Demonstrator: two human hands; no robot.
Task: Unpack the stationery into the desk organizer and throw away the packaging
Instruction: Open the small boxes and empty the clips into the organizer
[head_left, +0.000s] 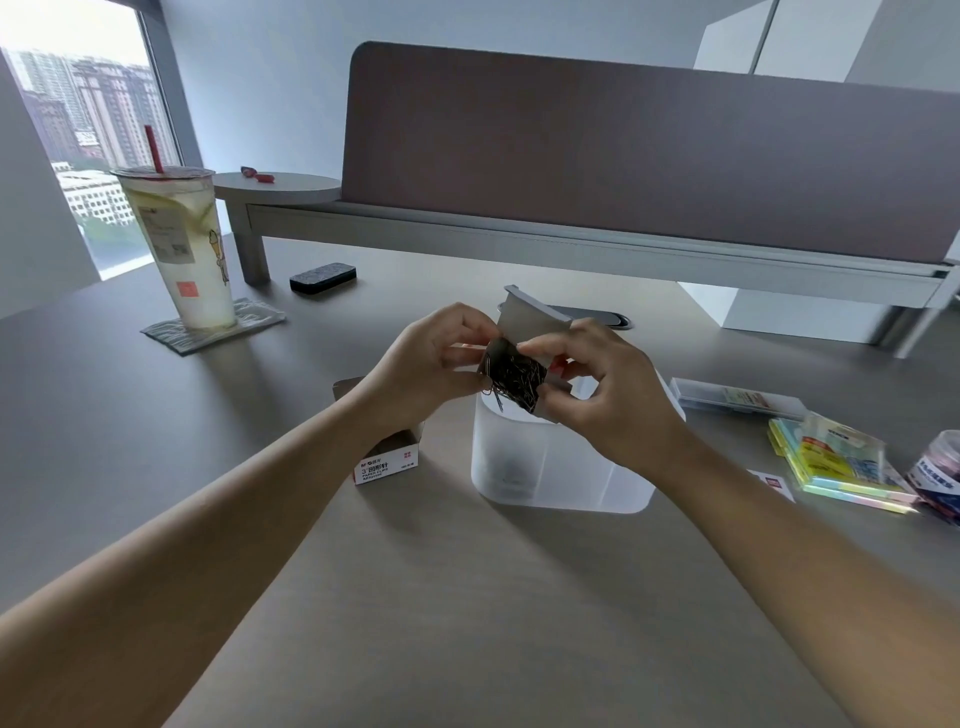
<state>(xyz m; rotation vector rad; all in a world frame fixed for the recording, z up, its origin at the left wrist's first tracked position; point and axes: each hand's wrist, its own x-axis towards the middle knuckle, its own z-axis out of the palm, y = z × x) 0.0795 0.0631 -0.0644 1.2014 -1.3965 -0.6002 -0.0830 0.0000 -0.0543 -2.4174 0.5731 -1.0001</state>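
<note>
Both hands hold an opened cardboard paper-clip box (532, 325) tilted over the translucent white desk organizer (550, 467). My left hand (426, 364) pinches its left side and my right hand (608, 389) grips its right side. A tangle of metal paper clips (514, 376) shows in the box's open mouth, a few hanging over the organizer's rim. A second paper-clip box (384, 457), white with red print and its flaps open, lies on the desk left of the organizer, partly hidden by my left wrist.
At the right lie a clear plastic case (737, 400), a wrapped pack of pastel sticky notes (836, 462) and a small round tub (940, 473). A tall iced drink (182, 249) stands on a coaster far left, with a dark eraser block (323, 277) nearby. A partition screen (623, 156) runs along the back.
</note>
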